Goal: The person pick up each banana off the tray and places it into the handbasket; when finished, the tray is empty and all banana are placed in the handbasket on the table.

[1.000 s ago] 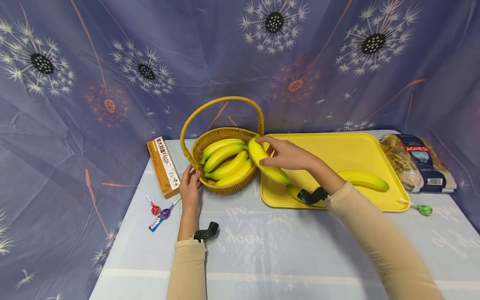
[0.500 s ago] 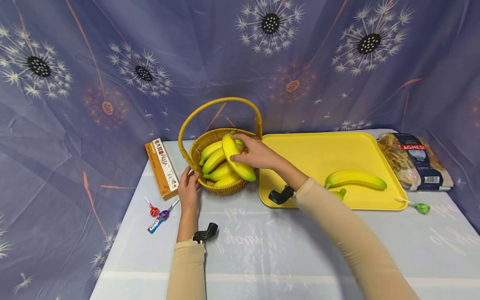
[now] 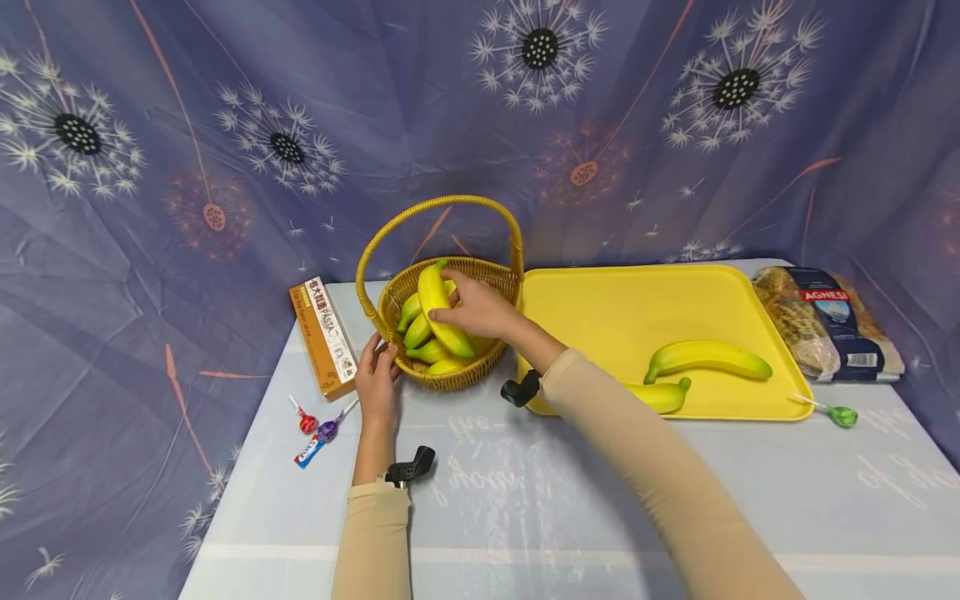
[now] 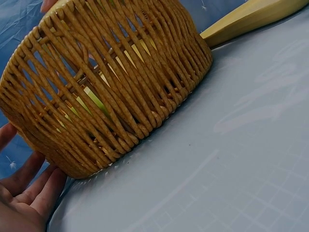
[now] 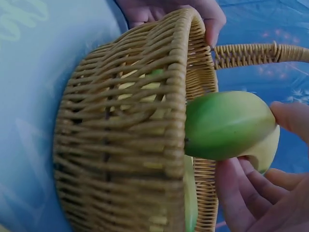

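My right hand grips a yellow banana with green ends, thumb on one side and fingers on the other. It holds the banana tilted over the wicker basket, above several bananas lying inside. In the right wrist view the held banana has its green end close to the basket rim. My left hand holds the basket at its left side. A finger of that hand hooks over the rim, while other fingers lie against the woven wall in the left wrist view.
Right of the basket lies a yellow tray with two bananas near its front. A pasta bag and a green lollipop lie beyond it. On the left are a pasta box, lollipops and a small blue packet.
My right hand has carried the banana leftward from the tray's left edge to over the basket's middle. The left hand keeps its place on the basket. The head view has shifted slightly.
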`<action>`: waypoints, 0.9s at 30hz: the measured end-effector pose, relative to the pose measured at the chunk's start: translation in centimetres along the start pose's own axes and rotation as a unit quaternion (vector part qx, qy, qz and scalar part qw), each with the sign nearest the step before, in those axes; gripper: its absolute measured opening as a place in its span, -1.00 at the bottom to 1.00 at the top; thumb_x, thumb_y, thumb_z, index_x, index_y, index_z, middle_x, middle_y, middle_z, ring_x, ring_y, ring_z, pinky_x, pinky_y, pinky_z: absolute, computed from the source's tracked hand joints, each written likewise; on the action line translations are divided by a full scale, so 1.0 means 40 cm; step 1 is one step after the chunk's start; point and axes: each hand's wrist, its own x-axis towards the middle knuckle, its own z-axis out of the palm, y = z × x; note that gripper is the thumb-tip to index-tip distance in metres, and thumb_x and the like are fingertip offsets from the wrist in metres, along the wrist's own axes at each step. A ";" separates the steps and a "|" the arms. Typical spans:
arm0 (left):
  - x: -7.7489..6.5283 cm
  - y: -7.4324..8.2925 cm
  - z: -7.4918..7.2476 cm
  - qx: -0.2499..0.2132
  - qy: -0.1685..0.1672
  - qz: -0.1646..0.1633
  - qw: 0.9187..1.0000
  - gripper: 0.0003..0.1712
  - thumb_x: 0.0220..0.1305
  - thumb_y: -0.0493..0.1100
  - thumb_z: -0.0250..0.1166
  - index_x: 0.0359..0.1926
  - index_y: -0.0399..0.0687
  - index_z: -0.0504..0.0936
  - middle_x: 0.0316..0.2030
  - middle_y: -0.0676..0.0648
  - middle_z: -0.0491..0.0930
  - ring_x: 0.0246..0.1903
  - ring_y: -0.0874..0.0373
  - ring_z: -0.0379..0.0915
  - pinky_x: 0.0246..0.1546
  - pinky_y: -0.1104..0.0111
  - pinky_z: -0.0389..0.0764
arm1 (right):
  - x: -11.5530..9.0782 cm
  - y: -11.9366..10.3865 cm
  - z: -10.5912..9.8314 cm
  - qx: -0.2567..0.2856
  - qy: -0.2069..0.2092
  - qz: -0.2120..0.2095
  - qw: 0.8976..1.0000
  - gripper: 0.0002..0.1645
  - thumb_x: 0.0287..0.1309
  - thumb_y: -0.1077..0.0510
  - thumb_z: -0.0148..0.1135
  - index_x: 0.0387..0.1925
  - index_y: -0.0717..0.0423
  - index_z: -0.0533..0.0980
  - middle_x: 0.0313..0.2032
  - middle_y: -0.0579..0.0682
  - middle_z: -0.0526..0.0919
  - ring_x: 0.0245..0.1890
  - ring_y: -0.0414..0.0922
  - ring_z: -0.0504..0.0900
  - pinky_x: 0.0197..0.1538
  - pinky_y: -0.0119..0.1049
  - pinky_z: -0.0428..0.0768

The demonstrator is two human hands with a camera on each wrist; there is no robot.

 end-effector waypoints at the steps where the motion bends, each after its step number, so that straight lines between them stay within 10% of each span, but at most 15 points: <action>1: 0.000 0.001 0.000 0.001 0.000 0.000 1.000 -0.42 0.34 0.01 0.18 0.36 0.13 0.36 0.18 -0.09 0.43 0.07 0.07 0.45 0.01 0.32 0.54 | 0.007 -0.003 0.004 -0.008 -0.009 0.002 1.000 0.03 0.12 -0.24 0.27 0.48 -0.02 0.03 -0.12 -0.03 0.59 -0.23 -0.16 0.59 -0.23 -0.27 0.58; 13: 0.002 0.000 0.000 -0.005 0.001 -0.013 1.000 -0.41 0.32 0.00 0.20 0.36 0.11 0.37 0.16 -0.10 0.43 0.07 0.05 0.46 0.02 0.28 0.54 | 0.077 -0.056 0.028 -0.057 -0.140 0.017 0.988 0.04 0.21 -0.08 0.27 0.51 0.07 -0.09 0.00 0.06 0.53 -0.47 -0.07 0.62 -0.40 -0.23 0.61; 27: 0.007 -0.003 -0.001 -0.016 -0.001 -0.013 1.000 -0.44 0.33 -0.01 0.21 0.34 0.15 0.39 0.16 -0.08 0.44 0.05 0.07 0.46 0.02 0.28 0.54 | 0.114 -0.067 0.076 -0.034 -0.167 0.052 0.984 0.00 0.18 -0.08 0.30 0.49 0.05 -0.01 0.15 0.08 0.42 -0.44 -0.07 0.58 -0.39 -0.28 0.63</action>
